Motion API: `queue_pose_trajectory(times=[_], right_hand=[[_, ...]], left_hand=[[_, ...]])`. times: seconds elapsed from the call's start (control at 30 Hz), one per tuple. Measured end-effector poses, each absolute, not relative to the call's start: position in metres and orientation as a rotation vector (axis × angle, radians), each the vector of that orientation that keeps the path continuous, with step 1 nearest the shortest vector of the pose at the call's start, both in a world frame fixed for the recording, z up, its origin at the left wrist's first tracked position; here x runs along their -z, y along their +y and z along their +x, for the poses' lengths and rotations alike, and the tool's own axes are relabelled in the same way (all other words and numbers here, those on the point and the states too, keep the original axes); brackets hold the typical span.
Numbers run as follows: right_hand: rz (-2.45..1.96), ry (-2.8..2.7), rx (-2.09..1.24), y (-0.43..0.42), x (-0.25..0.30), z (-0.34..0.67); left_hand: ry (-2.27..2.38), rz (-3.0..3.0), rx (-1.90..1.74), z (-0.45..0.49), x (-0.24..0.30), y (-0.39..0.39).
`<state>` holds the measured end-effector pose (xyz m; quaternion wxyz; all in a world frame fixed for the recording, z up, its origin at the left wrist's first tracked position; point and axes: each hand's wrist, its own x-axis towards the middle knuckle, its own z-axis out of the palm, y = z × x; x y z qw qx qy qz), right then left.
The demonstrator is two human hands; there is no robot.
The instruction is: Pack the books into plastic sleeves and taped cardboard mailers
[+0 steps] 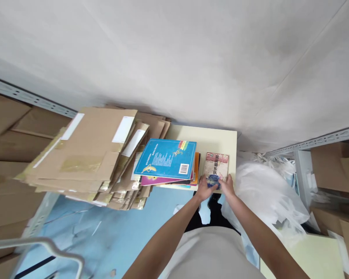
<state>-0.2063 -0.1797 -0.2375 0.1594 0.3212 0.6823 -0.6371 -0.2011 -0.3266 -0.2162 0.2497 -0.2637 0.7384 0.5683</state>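
**Two-handed hold on a small paperback, right end of the tabletop**

Landmark: the pale cream, rectangular tabletop (212, 138). The small paperback (216, 164), cream and red with a blue swirled drawing, is at its right end, by the near edge, front cover up and title upright to the wearer. Whether it lies flat or is slightly lifted: cannot tell.

Left hand (205, 189): partly curled at the book's near left corner, thumb across the cover, fingers by the side. Right hand (227, 186): mirrors this at the near right corner, thumb on the cover, fingers along the edge. Both have hold of the book; fingertips underneath, if any, are hidden.

Surroundings: around the tabletop's middle, an uneven stack of thin books topped by a large blue softcover book (165, 159), barcode showing; a narrow gap parts it from the paperback. At the tabletop's left end, a tall pile of flattened brown cardboard (95, 139) juts past the near edge. Off the right end, a bunched white plastic bag (267, 190).

Handling notes (judgement): light, even thumb pressure should suit a soft cover; squeezing the corners could crease it. Best kept level, both sides supported, clear of the stack, whose overlapping edges look easily nudged. The near edge offers little margin if one hand slips.
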Motion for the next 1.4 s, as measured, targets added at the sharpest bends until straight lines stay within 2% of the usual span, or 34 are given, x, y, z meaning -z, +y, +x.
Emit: queue_pose_trajectory(times=[0.17,0.33,0.53,0.67,0.83,0.97,1.27,1.4], right_hand=[[1.032,1.897,1.804,-0.169,0.221,-0.224],[1.018,1.893,1.925,-0.162,0.181,-0.234],[0.963,1.938,2.252,-0.174,0.117,-0.192],[0.983,1.904,2.482,-0.194,0.09,-0.136],[1.181,1.75,2.737,-0.211,0.073,-0.063],[1.413,1.754,2.787,-0.213,0.059,-0.008],[1.909,2.082,2.751,-0.191,0.035,0.105],[1.92,1.984,2.993,-0.168,0.026,0.155]], left_hand=[[1.999,-0.661,-1.593,-0.199,0.198,-0.327],[1.929,-0.657,-1.7,-0.185,0.178,-0.325],[1.669,-0.522,-2.113,-0.176,0.149,-0.352],[1.447,-0.396,-2.206,-0.167,0.124,-0.378],[1.378,-0.048,-1.968,-0.142,0.104,-0.385],[1.395,0.196,-1.681,-0.124,0.1,-0.37],[1.252,0.593,-1.282,-0.079,0.083,-0.287],[1.188,0.703,-1.163,-0.051,0.072,-0.243]])
